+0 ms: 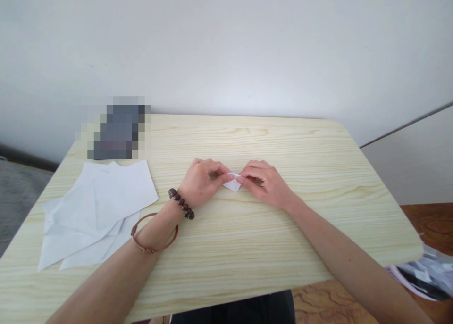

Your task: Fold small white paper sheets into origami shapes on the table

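A small piece of folded white paper is pinched between my two hands over the middle of the table. Its lower end comes to a point, and a crease runs down it. My left hand grips its left side between thumb and fingers. On the opposite side, my right hand pinches it the same way, the thumbs close together. Fingers cover the paper's upper part. A dark beaded bracelet and a brown bangle circle my left wrist and forearm.
Several loose white paper sheets overlap on the left of the wood-grain table. Behind them lies a dark, pixelated flat object. A white wall rises at the table's back edge. At lower right, a container with crumpled plastic stands below the table.
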Motion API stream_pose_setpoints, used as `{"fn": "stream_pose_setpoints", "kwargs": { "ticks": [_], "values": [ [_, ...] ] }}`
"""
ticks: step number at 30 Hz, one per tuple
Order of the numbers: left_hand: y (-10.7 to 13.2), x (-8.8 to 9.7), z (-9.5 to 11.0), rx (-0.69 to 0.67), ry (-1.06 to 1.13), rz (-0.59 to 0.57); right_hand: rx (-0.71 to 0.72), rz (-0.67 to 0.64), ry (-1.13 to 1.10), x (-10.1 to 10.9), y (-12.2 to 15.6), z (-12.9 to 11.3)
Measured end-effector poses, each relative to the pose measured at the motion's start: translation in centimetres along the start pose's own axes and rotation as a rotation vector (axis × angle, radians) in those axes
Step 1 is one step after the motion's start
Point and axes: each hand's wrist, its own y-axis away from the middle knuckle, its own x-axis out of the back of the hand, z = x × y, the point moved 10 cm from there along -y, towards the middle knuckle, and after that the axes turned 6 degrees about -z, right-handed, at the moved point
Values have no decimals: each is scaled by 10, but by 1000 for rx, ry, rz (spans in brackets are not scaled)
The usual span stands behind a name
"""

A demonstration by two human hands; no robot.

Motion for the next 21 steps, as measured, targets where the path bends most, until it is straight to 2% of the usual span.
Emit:
{"fn": "stream_pose_setpoints", "kwargs": {
  "ticks": [7, 13, 21],
  "values": [
    [-1, -3, -3, 26, 69, -46, -43, 23, -67, 4, 0, 5],
    [-1, -5, -2, 5, 113, -90, -114, 93, -190, 8, 2, 16],
    [1, -11, -15, 108, 294, -157, -35, 56, -166, 4, 0, 9]
  ]
}}
